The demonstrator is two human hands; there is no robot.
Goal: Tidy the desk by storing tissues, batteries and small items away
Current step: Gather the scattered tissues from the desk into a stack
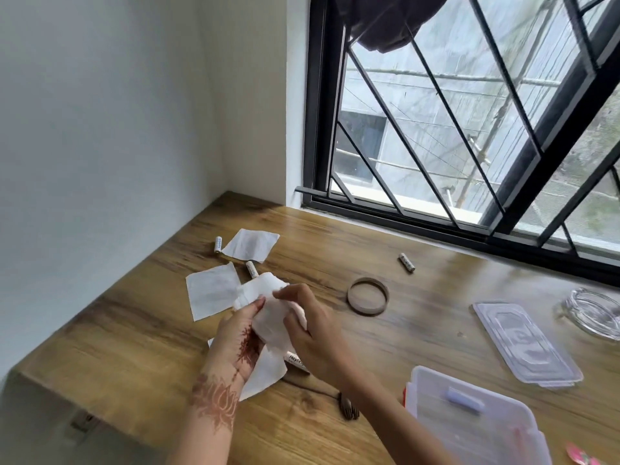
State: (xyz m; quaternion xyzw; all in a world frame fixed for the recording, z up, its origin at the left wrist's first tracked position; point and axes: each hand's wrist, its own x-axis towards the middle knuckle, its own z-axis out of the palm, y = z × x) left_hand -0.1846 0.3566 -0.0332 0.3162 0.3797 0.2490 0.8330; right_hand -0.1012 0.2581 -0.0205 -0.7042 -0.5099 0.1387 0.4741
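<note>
Holding a crumpled white tissue (271, 317) between them above the wooden surface (419, 333), both hands meet near the middle of the view. The left hand (238, 344), marked with henna on its back and wrist, has its fingers (258, 302) closed on the tissue's left edge, while the right hand (312, 333) has its fingers curled shut on the tissue's right side. Under the hands lies another white tissue sheet (265, 374), with a labelled tube-like item (297, 359) partly hidden below the right hand; what it is cannot be told. Just left of the hands a flat tissue square (211, 295) rests on the wood, and farther off a second square (250, 245) lies near the wall. One battery (218, 245) sits just left of that far square, another battery (251, 270) lies between the two squares, and a third battery (406, 262) lies well apart to the right, near the window. A brown ring (368, 296) lies right of the hands. At the near right stands a clear plastic box (476, 424), with its clear lid (526, 344) lying flat beyond it and a glass ashtray (593, 313) at the right edge
</note>
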